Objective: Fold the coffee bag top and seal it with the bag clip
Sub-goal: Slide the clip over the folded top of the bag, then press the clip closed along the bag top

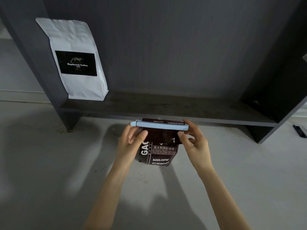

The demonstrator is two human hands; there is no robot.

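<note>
A dark brown coffee bag [159, 151] with white lettering stands upright on the pale counter, its top folded over. A long light-blue bag clip [159, 125] lies horizontally across the folded top. My left hand [132, 140] grips the clip's left end and the bag's left edge, thumb pressed on the bag front. My right hand [192, 140] pinches the clip's right end, thumb under it and fingers behind. A narrow strip of the bag top shows above the clip.
A white coffee bag [76, 62] with a black label leans on the dark shelf [166, 105] at the back left. The shelf's low front board runs just behind the brown bag. A small black object [299, 131] lies at the far right.
</note>
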